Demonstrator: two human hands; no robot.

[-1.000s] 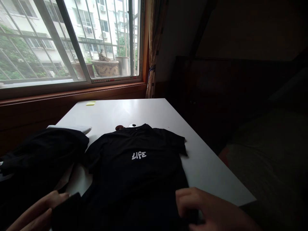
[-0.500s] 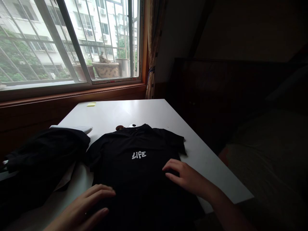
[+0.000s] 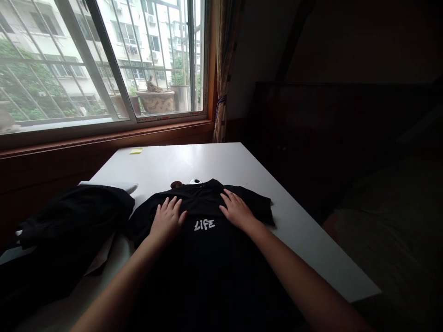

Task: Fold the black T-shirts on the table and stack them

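On the white tabletop (image 3: 221, 161), smooth & a bit glossy w/ window light near its far edge, my blk T-shirt (image 3: 207, 258) lies flat, collar pointing away from me, white lettering (image 3: 205, 225) on it. My L hand (image 3: 166, 221) is spread on the upper part, palm down, fingers apart, gripping nothing; R hand (image 3: 238, 212) likewise, on the other side of the lettering. Just past the collar, a brown round item (image 3: 176, 184) & a white one w/ dark centre (image 3: 195, 181), both partly covered, can't tell what. To the L, a heap of dark clothes (image 3: 79, 221) w/ sth white (image 3: 110, 185) poking out behind. Yellow sticky notes (image 3: 136, 151) nr the far L corner.

Rm is dim; light's from the barred window (image 3: 166, 55) ahead, above a wooden sill (image 3: 104, 140). Outside: a patterned flowerpot (image 3: 156, 101) & an apt bldg (image 3: 138, 34). Tied curtain (image 3: 221, 92) at window's R side. Further R, approx. all shadow, prob. a dark cabinet (image 3: 311, 115); details too dark to make out.
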